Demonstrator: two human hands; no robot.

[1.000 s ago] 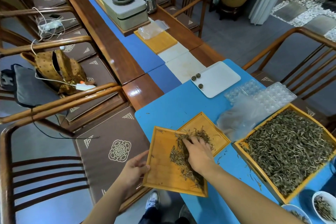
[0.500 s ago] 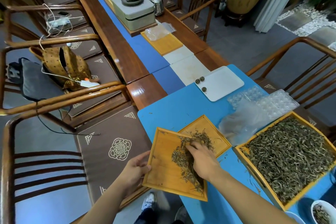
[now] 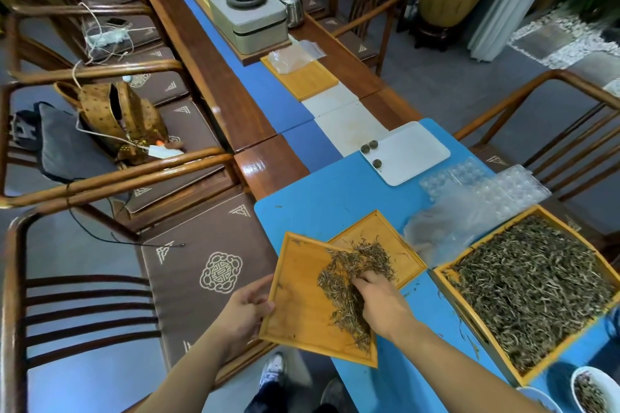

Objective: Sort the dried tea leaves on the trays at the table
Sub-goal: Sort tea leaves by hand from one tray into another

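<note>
A small wooden tray (image 3: pixel 295 312) hangs over the table's near-left edge, tilted onto a second small tray (image 3: pixel 399 238) behind it. My left hand (image 3: pixel 248 308) grips the near tray's left rim. A band of dried tea leaves (image 3: pixel 349 275) runs down the tray and spills onto the second tray. My right hand (image 3: pixel 379 298) lies on these leaves with fingers bent down into them. A large wooden tray (image 3: pixel 449 282) full of tea leaves (image 3: pixel 533 285) stands on the right.
A white plate (image 3: pixel 412 151) with three tea balls, clear plastic moulds (image 3: pixel 483 184) and a plastic bag (image 3: pixel 436 231) lie behind the trays on the blue cloth (image 3: pixel 322 201). White bowls (image 3: pixel 593 389) stand at bottom right. Wooden chairs flank the table; a tea set (image 3: pixel 248 10) sits far back.
My right hand has slid slightly toward me along the leaves, drawing them down the tray. The left hand keeps its hold on the rim. The camera has shifted a little.
</note>
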